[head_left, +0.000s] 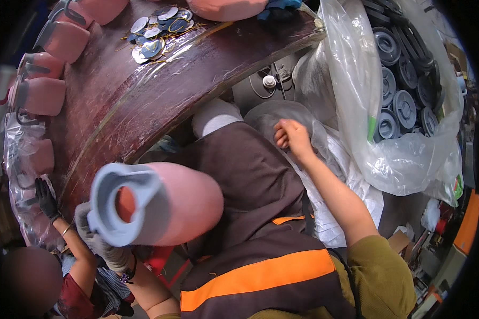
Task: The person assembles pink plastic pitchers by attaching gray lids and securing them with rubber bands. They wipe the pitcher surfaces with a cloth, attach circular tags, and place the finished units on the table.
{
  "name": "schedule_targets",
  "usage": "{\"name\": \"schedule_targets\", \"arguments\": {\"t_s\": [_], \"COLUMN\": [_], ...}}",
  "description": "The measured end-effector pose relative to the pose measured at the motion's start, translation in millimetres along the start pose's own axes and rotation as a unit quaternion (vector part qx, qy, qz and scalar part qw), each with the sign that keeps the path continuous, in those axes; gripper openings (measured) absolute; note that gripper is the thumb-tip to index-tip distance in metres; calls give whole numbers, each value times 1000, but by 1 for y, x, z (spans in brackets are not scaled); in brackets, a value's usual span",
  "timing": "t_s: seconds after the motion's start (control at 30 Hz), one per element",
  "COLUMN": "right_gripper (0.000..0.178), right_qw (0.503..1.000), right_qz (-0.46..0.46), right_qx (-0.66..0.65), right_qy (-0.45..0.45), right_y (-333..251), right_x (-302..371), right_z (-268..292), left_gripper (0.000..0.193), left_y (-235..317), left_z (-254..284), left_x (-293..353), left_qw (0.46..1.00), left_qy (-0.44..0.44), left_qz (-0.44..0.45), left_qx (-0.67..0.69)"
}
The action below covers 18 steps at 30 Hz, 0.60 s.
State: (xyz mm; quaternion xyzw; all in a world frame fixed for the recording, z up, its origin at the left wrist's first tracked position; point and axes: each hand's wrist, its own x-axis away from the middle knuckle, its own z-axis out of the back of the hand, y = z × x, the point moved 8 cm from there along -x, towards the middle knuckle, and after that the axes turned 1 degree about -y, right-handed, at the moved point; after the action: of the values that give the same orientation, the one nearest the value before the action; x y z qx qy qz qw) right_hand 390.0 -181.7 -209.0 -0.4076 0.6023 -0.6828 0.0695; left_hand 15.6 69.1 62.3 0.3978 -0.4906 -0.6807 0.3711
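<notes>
In my left hand [102, 242], which wears a grey glove, is a pink pitcher [189, 204] with a blue-grey collar. The fingers close round its handle side, and the pitcher lies tilted over my lap, its round opening facing left. No lid covers that opening; the pink inside shows through. My bare right hand [292, 137] hovers beyond my knees, between the table and the plastic bag. Its fingers are curled in, and what they hold, if anything, is hidden.
Several pink pitchers [42, 97] line the left rim of the brown table [117, 101]. Round tags with strings [162, 32] lie piled on it. At right, a clear plastic bag [356, 80] holds several grey lids [404, 109]. A co-worker's dark-gloved hand [47, 201] is at lower left.
</notes>
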Motion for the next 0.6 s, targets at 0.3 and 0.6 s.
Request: {"name": "schedule_targets", "arguments": {"t_s": [0.3, 0.6], "right_gripper": [82, 73], "right_qw": [869, 827], "right_qz": [-286, -320], "right_qx": [405, 462], "right_qy": [18, 1], "right_y": [311, 280], "right_x": [51, 63], "right_z": [157, 145], "left_gripper": [28, 34], "left_y": [-31, -31], "left_z": [-102, -114], "left_x": [17, 8], "left_qw": [954, 948], "left_qy": [-161, -171], "left_qz": [221, 255], "left_qx": [-122, -80]}}
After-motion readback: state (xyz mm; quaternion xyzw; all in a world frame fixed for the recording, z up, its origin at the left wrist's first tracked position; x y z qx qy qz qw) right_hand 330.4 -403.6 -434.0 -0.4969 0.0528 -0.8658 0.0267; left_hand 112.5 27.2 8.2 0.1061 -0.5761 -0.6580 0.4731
